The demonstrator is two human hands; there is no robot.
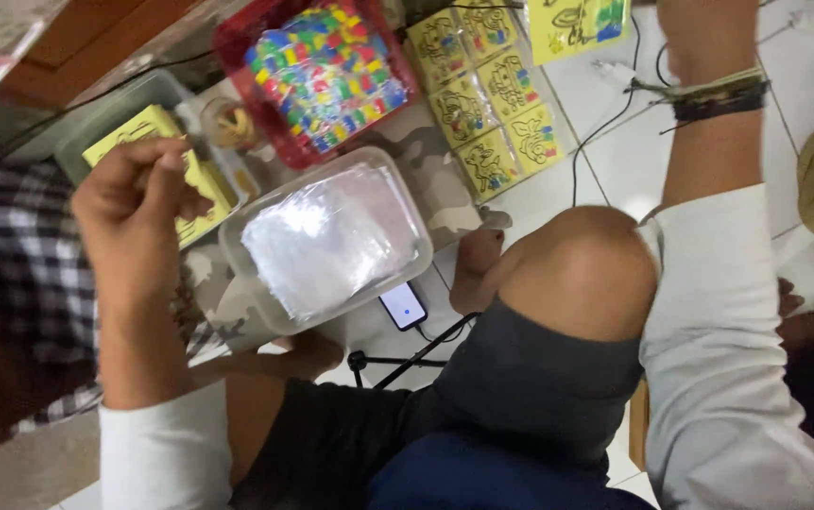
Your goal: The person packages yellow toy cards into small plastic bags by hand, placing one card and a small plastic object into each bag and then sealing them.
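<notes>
the left hand (133,203) hangs at about nine o'clock in the view, curled into a loose fist with thumb and fingertips drawn together; whether anything small is pinched between them cannot be told. just past its knuckles, toward two o'clock, a stack of yellow cards (156,142) sits in a grey tray (109,113), and beside that a small round cup (232,123) holds something tan. at the centre lies a clear plastic box (326,236) filled with shiny clear bags, resting on a camouflage cloth (435,175) spread on the white tiled floor (605,151). at twelve o'clock from the box stands a red tray (317,71) packed with small packets in many colours. toward one o'clock a row of yellow picture cards (492,99) with black line drawings lies on the cloth, with a larger yellow sheet (577,21) above them. the right arm reaches up to one o'clock, wearing woven bracelets (714,94) at the wrist; the right hand (695,24) is cut off by the top edge, so its grip cannot be told. a bare knee (582,269) rises at centre right, and at five o'clock from the box a phone (403,305) lies on the floor with a black cable (416,354) beside it. a checked cloth (24,255) lies at the left edge.
</notes>
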